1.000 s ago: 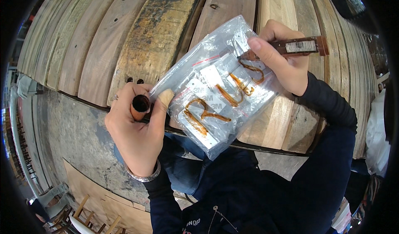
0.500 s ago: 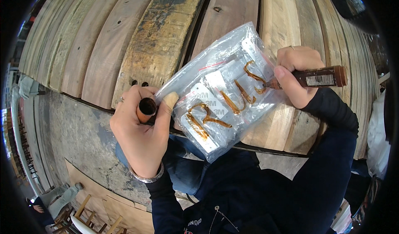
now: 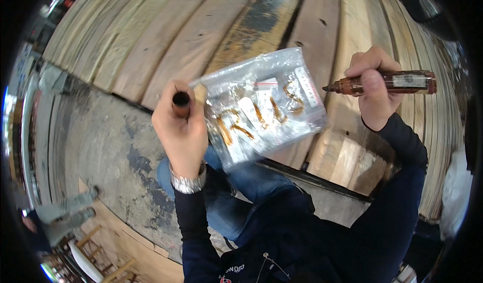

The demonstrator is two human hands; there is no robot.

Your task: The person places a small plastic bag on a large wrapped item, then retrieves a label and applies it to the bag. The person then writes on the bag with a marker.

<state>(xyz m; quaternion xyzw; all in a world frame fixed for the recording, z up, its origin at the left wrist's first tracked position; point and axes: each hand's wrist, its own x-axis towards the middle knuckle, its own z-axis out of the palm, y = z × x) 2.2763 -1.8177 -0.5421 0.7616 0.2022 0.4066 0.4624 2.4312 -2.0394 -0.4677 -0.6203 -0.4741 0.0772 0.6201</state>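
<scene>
My left hand (image 3: 177, 139) is closed, pinching the left edge of a clear plastic zip bag (image 3: 282, 72) with its thumb. Curled in the same hand is a brown marker cap (image 3: 181, 110), its hollow end facing up. Brown handwritten strokes (image 3: 258, 116) run across the bag, over white pieces inside that I cannot make out. To the right of the bag, my right hand (image 3: 376, 93) grips a brown marker (image 3: 413, 83). The uncapped dark tip points left, just beyond the bag's right edge and apart from it.
Long wooden boards (image 3: 193, 41) lie side by side under and beyond the bag. At the left is a worn concrete floor (image 3: 115, 142). A person's legs (image 3: 70, 210) and wooden chair frames (image 3: 93, 243) show at lower left; white plastic (image 3: 455, 197) hangs at far right.
My right hand has lifted the marker off the bag and moved right and up. The bag has turned and flattened somewhat in my left hand, and the whole view has shifted.
</scene>
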